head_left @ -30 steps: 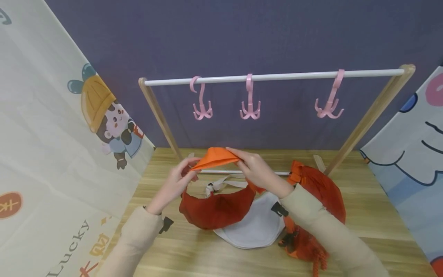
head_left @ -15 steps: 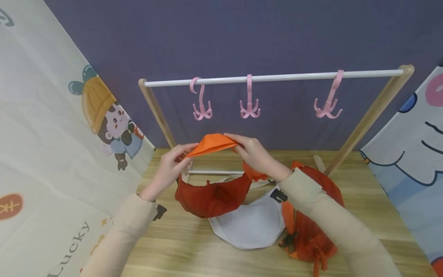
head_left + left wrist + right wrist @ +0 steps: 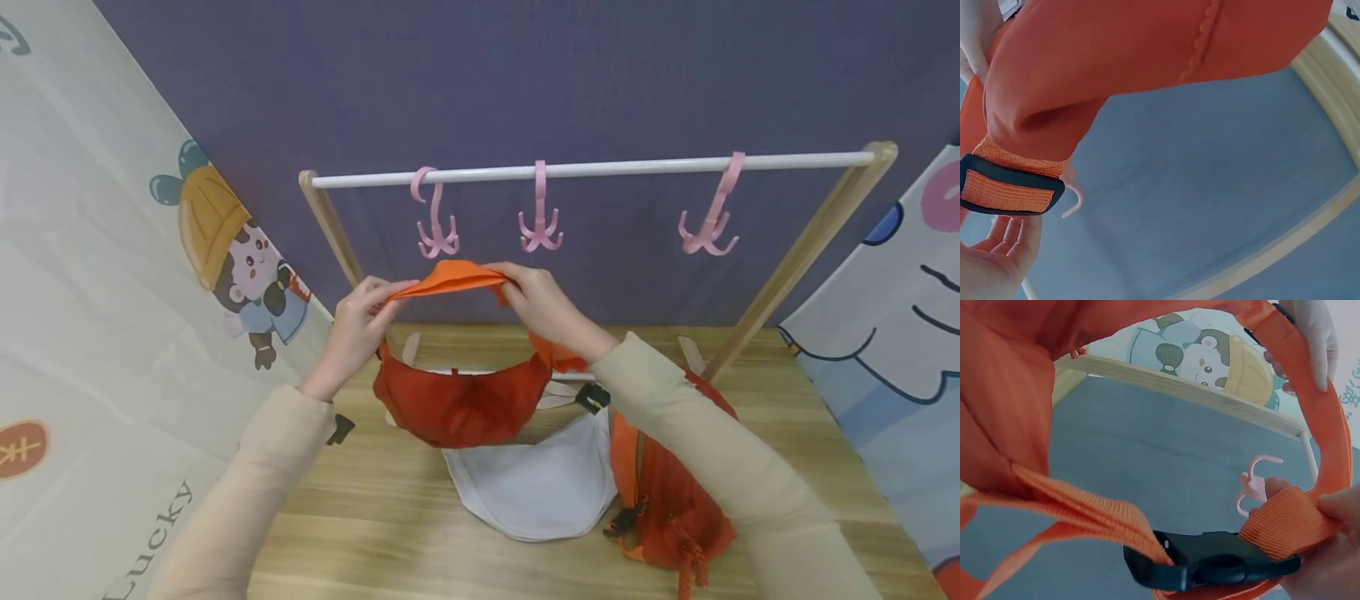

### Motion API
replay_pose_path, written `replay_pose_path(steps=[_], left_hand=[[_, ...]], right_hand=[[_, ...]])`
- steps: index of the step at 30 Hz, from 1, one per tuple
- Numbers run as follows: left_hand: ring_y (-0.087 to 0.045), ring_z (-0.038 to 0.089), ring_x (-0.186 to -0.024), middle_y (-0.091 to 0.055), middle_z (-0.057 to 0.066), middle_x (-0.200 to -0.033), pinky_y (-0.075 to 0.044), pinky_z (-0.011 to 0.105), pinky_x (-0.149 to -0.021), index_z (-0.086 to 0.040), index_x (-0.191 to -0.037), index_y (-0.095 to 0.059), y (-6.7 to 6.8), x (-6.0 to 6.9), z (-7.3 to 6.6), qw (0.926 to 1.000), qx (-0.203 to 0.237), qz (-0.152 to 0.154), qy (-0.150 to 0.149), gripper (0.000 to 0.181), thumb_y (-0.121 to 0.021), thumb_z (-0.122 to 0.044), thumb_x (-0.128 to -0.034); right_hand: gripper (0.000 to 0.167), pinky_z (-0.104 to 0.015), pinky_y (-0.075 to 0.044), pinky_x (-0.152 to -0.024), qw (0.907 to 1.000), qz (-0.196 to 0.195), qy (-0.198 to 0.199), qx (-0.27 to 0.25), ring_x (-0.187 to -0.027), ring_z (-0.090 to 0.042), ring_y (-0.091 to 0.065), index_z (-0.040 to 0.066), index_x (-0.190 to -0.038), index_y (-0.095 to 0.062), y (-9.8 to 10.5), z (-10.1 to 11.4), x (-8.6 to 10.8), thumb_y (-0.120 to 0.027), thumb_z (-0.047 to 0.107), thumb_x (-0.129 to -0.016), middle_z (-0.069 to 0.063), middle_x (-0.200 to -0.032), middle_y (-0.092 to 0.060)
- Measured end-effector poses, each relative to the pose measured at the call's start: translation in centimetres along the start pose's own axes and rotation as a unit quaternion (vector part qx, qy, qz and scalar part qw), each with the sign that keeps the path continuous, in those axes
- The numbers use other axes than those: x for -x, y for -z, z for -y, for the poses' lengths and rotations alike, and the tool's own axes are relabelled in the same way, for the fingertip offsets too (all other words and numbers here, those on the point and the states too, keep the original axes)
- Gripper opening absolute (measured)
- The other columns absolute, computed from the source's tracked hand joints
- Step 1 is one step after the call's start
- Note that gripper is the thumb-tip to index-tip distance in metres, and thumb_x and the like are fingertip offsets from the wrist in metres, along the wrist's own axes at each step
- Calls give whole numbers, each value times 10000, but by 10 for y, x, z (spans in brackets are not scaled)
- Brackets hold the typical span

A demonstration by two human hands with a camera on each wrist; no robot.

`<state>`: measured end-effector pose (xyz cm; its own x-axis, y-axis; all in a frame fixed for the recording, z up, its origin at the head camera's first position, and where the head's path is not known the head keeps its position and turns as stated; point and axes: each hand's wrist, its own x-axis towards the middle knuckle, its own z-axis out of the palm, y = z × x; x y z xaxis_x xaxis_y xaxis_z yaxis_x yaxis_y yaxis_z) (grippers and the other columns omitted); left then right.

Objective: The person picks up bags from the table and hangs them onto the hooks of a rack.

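Observation:
A red waist bag (image 3: 465, 404) hangs from its orange strap (image 3: 452, 277) in front of the rack. My left hand (image 3: 358, 325) pinches the strap's left end, and my right hand (image 3: 546, 307) pinches its right end. In the right wrist view a black buckle (image 3: 1210, 556) sits on the orange webbing near my right hand (image 3: 1329, 544). The left wrist view shows a black slider (image 3: 1010, 187) on the webbing beside my left hand (image 3: 997, 262). The strap is below the left and middle pink hooks (image 3: 438, 237), apart from them.
A white rail (image 3: 630, 167) on wooden legs carries three pink hooks, including the middle (image 3: 540, 229) and right (image 3: 707, 233) ones. A white bag (image 3: 536, 487) and another red bag (image 3: 675, 500) with orange straps lie on the wooden table (image 3: 375, 533).
Both hands have risen toward the hooks, lifting the red waist bag off its lower position. More of the white bag shows below it. The hooks and rack stay in place.

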<state>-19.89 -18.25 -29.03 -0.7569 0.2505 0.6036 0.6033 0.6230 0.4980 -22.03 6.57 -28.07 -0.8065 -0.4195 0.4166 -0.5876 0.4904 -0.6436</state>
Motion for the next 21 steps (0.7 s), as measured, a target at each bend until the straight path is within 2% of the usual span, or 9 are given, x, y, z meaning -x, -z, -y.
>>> replay_pose_path(steps=[4, 9, 13, 17, 21], left_hand=[[-481, 133, -614, -558, 84, -840, -415, 254, -547, -87, -1029, -670, 3, -9, 2, 9996, -81, -243, -74, 197, -565, -107, -864], [-504, 178, -672, -546, 108, -843, -412, 294, -583, -36, -986, -666, 6, -21, 3, 9986, -184, -493, -6, 188, -561, -138, -869], [-506, 212, -704, -537, 139, -868, -405, 299, -606, 1, -985, -647, 10, -29, 4, 9974, -274, -660, 61, 185, -550, -110, -874], [-483, 224, -701, -530, 151, -872, -378, 296, -606, 15, -978, -634, 12, -38, 5, 9961, -410, -772, 76, 174, -549, -95, -872], [-460, 241, -686, -517, 150, -852, -351, 313, -603, 5, -971, -626, 12, -45, 9, 9943, -642, -853, 70, 195, -546, -146, -877]], right_hand=[[294, -265, -341, -507, 9999, -105, 62, 118, -577, -191, -504, 11, -1175, -544, 1, 0, -8, -406, 24, -916, -115, -732, -604], [252, -273, -349, -517, 9991, -282, 8, 305, -539, -183, -437, 12, -1125, -562, 1, 4, -19, -416, 42, -922, -108, -709, -568], [221, -299, -391, -571, 9946, -469, -7, 930, -598, -196, -479, 37, -1091, -567, 2, 9, -29, -424, 82, -929, -90, -727, -566], [208, -340, -425, -630, 9862, -519, -9, 1573, -677, -222, -517, 51, -1083, -543, 3, 12, -40, -405, 104, -937, -96, -840, -603], [187, -365, -455, -692, 9826, -484, -75, 1794, -780, -238, -568, 56, -1069, -521, 2, 12, -50, -395, 108, -940, -105, -967, -618]])
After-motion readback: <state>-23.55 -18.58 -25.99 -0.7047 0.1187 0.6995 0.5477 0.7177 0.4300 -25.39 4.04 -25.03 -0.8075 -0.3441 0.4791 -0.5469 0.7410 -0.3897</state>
